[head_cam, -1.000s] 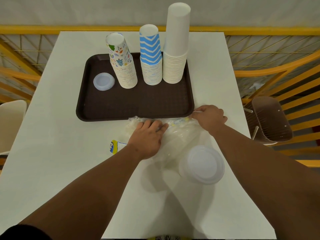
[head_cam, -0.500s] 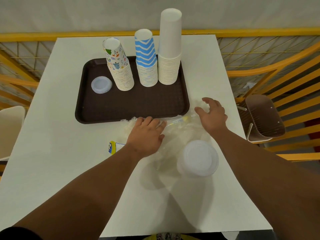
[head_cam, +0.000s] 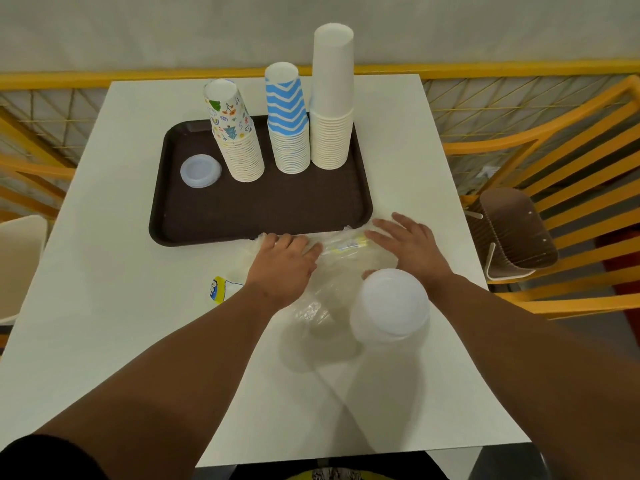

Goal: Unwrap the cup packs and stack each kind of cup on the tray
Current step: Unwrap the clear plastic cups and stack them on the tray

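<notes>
A brown tray [head_cam: 263, 209] carries three upside-down cup stacks: patterned cups [head_cam: 237, 133], blue zigzag cups [head_cam: 288, 123] and tall plain white cups [head_cam: 332, 98]. A short stack of clear lids [head_cam: 200, 170] lies at the tray's left. In front of the tray, crumpled clear plastic wrap [head_cam: 343, 261] lies on the white table [head_cam: 104, 306]. My left hand [head_cam: 282, 265] presses flat on the wrap's left part. My right hand [head_cam: 410, 245] rests on its right part with fingers spread. A stack of translucent white lids or cups [head_cam: 390, 304] stands just in front of my right hand.
A small yellow and blue wrapper piece [head_cam: 221, 289] lies left of my left wrist. Yellow railings surround the table. A brown chair [head_cam: 516, 230] stands at the right and a white chair [head_cam: 17, 258] at the left.
My right hand let go of the wrap's end, opened its fingers and now lies spread on the wrap. The left hand stayed pressed on the wrap. The camera view shifted slightly.
</notes>
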